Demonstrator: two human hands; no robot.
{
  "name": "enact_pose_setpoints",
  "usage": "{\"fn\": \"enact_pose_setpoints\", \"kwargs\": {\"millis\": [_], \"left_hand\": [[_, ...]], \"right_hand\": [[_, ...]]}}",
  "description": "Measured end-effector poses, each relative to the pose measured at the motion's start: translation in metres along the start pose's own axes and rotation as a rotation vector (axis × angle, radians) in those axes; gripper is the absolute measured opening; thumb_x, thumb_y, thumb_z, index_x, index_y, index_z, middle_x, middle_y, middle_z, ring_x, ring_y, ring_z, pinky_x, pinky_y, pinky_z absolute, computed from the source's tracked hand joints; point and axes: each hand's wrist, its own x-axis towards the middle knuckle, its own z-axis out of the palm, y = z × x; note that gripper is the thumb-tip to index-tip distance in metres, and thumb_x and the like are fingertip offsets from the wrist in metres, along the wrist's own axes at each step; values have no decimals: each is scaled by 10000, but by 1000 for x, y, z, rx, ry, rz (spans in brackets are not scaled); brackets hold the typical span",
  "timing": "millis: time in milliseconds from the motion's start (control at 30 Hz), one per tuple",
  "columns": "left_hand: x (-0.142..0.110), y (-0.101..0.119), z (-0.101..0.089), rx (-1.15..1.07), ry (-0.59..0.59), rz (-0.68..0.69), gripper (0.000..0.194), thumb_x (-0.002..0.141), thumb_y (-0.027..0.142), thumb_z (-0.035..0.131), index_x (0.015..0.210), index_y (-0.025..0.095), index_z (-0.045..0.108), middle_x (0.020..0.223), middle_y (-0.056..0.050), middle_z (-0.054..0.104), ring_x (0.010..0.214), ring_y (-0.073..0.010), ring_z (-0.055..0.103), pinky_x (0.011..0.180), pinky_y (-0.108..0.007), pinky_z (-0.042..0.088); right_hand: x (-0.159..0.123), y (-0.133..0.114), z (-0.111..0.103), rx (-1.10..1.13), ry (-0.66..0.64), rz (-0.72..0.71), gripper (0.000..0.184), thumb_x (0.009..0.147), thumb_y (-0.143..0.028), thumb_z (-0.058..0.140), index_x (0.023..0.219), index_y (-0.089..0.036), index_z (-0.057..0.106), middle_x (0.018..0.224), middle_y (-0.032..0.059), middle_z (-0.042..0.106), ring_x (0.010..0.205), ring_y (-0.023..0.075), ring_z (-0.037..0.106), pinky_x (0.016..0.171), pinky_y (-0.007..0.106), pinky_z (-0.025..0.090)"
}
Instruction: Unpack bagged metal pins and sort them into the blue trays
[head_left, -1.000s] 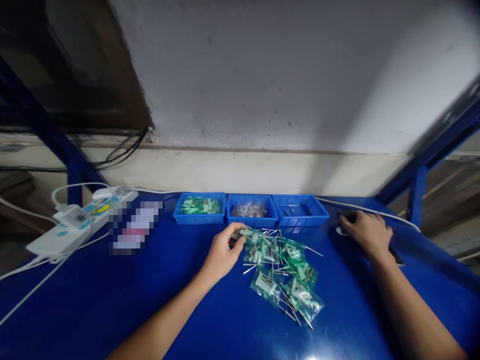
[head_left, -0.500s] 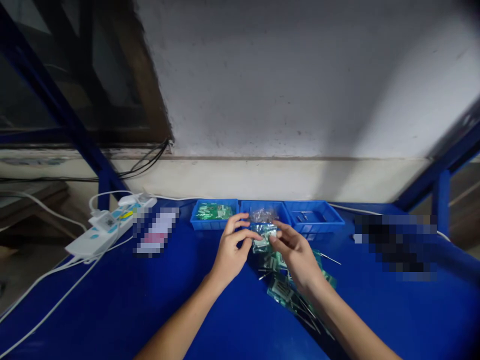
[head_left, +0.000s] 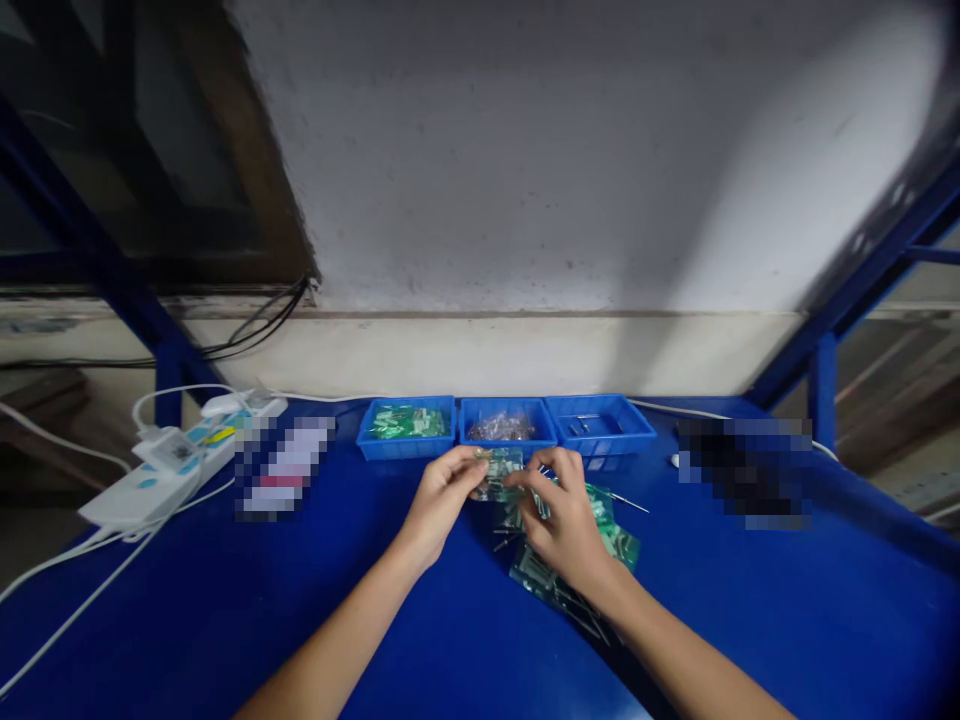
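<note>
My left hand (head_left: 437,505) and my right hand (head_left: 562,525) meet just in front of the blue trays, both pinching one small green packet (head_left: 498,472) of metal pins held a little above the table. Under and beside my right hand lies a heap of similar green packets (head_left: 615,540) with loose metal pins (head_left: 628,503). Behind the hands stand three blue trays: the left tray (head_left: 405,441) holds green packets, the middle tray (head_left: 507,442) holds clear plastic bags, the right tray (head_left: 600,435) holds a few pins.
A white power strip (head_left: 161,470) with white cables lies at the far left of the blue table (head_left: 225,610). Blurred patches sit left of the trays (head_left: 281,468) and at the right (head_left: 746,468). A white wall (head_left: 525,200) rises behind; blue frame posts (head_left: 821,395) flank the table.
My right hand came over from the table's right side to the middle. Both hands took hold of one green packet and now hold it slightly lower and closer together.
</note>
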Motion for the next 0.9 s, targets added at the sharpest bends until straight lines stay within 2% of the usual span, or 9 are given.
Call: {"fn": "enact_pose_setpoints", "kwargs": {"millis": [133, 200, 300, 400, 567, 667, 767, 833, 900], "left_hand": [[-3, 0, 1, 323, 87, 305, 168, 807, 292, 590, 928, 186, 638, 867, -39, 634, 799, -160, 581, 668, -250, 444], [-7, 1, 3, 528, 54, 495, 143, 813, 207, 562, 922, 200, 655, 945, -49, 621, 908, -177, 569, 770, -282, 450], [-14, 2, 9, 716, -16, 649, 219, 806, 125, 521, 959, 210, 652, 1019, -61, 592, 1006, -187, 528, 900, -326, 413], [-18, 3, 14, 698, -44, 585, 201, 808, 217, 561, 991, 207, 643, 1054, -70, 576, 1000, -193, 527, 884, -318, 417], [-7, 2, 7, 283, 51, 144, 419, 881, 488, 396, 958, 155, 638, 784, -50, 617, 659, -135, 538, 577, -240, 397], [-1, 1, 0, 92, 60, -5, 386, 822, 491, 507, 963, 154, 631, 751, -32, 614, 624, -117, 531, 535, -211, 369], [2, 2, -6, 100, 62, -8, 318, 738, 393, 641, 956, 163, 620, 792, -31, 631, 679, -129, 559, 555, -203, 396], [7, 5, -12, 183, 117, 77, 293, 726, 375, 646, 928, 163, 625, 776, -32, 634, 674, -137, 566, 554, -211, 416], [16, 10, -23, 278, 248, 201, 287, 713, 377, 650, 905, 165, 635, 764, -31, 637, 662, -144, 573, 558, -226, 438]], "right_hand": [[5, 1, 0, 134, -93, 248, 284, 756, -104, 478, 991, -187, 614, 893, 55, 479, 811, 189, 494, 752, 344, 429], [8, -1, -1, 269, -129, 379, 186, 819, -234, 493, 942, -170, 617, 823, 35, 502, 712, 159, 504, 668, 296, 431], [10, -5, -1, 465, -134, 549, 295, 861, -416, 466, 872, -157, 606, 665, -1, 504, 601, 137, 488, 545, 250, 392], [8, -3, 0, 467, -47, 558, 298, 878, -404, 453, 932, -155, 607, 667, 8, 540, 596, 141, 505, 538, 251, 404], [0, 7, 6, 151, -6, 106, 286, 888, -183, 418, 1104, -226, 601, 984, 85, 539, 789, 168, 547, 689, 301, 466], [-4, 8, 11, 83, -84, -64, 418, 854, -74, 383, 1194, -262, 538, 1129, 103, 461, 918, 183, 528, 726, 311, 482], [-4, 2, 11, 28, -76, -81, 513, 795, -19, 380, 1247, -244, 472, 1201, 122, 371, 1027, 206, 476, 772, 333, 480], [-2, -1, 7, -35, 69, 2, 509, 760, -29, 411, 1237, -201, 448, 1107, 125, 370, 977, 212, 463, 740, 342, 475], [1, 1, -1, -94, 263, 92, 460, 728, -46, 435, 1172, -168, 446, 942, 87, 382, 866, 203, 448, 668, 329, 455]]}}
